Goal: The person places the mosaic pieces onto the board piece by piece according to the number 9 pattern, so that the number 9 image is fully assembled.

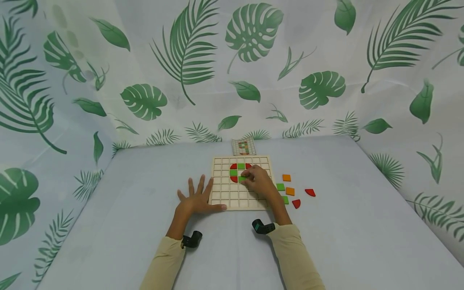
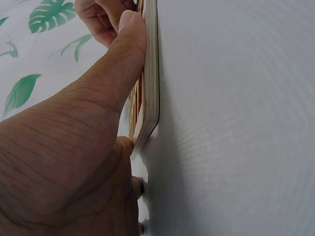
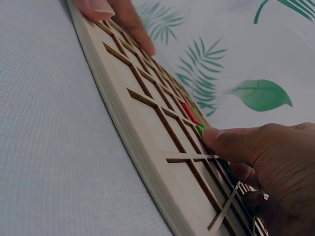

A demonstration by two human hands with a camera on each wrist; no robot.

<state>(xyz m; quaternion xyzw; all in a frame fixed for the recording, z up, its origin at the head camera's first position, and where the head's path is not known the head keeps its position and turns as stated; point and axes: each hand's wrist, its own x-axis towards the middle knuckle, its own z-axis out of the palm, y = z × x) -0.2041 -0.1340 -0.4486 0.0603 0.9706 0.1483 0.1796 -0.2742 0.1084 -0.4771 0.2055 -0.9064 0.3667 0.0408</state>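
A pale wooden grid board (image 1: 224, 195) lies on the table. Red quarter-round tiles (image 1: 233, 179) and green square tiles (image 1: 233, 172) sit in its upper middle cells. My right hand (image 1: 261, 183) is over the board, its thumb and fingers pinching a green square tile (image 1: 241, 179) at its cell; the fingers partly cover it. Fingers spread, my left hand (image 1: 195, 202) rests at the board's lower left corner. In the left wrist view, the left thumb (image 2: 129, 46) lies along the board's near edge (image 2: 151, 73).
Right of the board lie loose orange squares (image 1: 290, 191), green squares (image 1: 280, 187) and red quarter-round tiles (image 1: 309, 192). A small pattern card (image 1: 236, 148) stands behind the board. Leaf-printed cloth (image 1: 203, 112) hangs around the white table surface (image 1: 362, 225).
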